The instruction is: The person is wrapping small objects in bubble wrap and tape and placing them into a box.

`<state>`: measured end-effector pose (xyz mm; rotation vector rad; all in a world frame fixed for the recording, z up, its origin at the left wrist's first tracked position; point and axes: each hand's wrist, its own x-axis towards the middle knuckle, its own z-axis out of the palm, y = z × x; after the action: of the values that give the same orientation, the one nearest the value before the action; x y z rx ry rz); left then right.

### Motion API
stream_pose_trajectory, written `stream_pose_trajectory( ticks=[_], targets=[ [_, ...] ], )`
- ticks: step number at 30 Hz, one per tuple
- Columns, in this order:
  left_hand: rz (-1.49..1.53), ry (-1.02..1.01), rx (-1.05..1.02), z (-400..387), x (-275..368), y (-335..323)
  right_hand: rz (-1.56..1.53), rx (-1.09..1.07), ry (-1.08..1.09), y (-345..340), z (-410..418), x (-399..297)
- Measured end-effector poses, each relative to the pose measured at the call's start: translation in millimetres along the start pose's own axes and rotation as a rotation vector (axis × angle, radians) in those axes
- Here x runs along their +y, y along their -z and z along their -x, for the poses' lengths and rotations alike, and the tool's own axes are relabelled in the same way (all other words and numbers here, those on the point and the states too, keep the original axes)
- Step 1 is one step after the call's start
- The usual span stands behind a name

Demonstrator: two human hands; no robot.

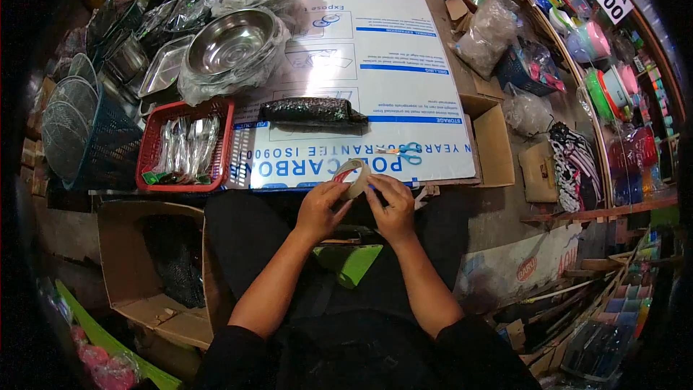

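Both hands meet over the near edge of a table covered with a white printed polycarbonate sheet (411, 86). My left hand (323, 208) grips the left side of a roll of adhesive tape (357, 188). With thumb and fingertips, my right hand (391, 203) touches the roll's right side. Just beyond the roll, scissors with blue handles (410, 154) lie on the sheet. Further back to the left rests a long bundle wrapped in dark, shiny plastic (311, 111).
A red plastic basket (227, 146) of wrapped cutlery stands left, beside metal basins (233, 43) in plastic and wire-mesh strainers (65, 124). An open cardboard box (157, 317) is below left, another (495, 141) at the table's right. Shelves of plastic ware line the right.
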<state>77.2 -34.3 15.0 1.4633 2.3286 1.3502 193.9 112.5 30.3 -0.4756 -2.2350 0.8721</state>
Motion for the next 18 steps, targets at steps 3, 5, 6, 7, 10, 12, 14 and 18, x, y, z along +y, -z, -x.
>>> stream_pose_trajectory(
  ticks=[3,5,6,7,10,12,14,18],
  targets=[
    [0.067,0.055,-0.032,0,0,2,0.034,-0.037,0.01,4,-1,-4],
    [0.13,0.099,-0.053,-1,2,4,0.025,-0.038,0.019,7,-2,-7],
    [0.215,0.15,-0.081,-2,3,5,0.016,-0.037,0.015,8,-2,-8],
    [0.205,0.137,-0.067,-2,5,6,0.017,-0.036,0.023,9,-2,-9],
    [0.3,0.161,-0.101,-2,10,8,-0.026,0.002,0.026,14,-3,-12],
    [0.479,0.214,-0.081,-2,14,6,-0.091,0.05,0.042,19,-3,-16],
    [0.547,0.246,-0.05,0,17,6,0.003,0.066,0.048,25,-4,-20],
    [0.669,0.242,-0.03,2,20,15,-0.051,-0.001,0.01,32,-8,-21]
  ],
)
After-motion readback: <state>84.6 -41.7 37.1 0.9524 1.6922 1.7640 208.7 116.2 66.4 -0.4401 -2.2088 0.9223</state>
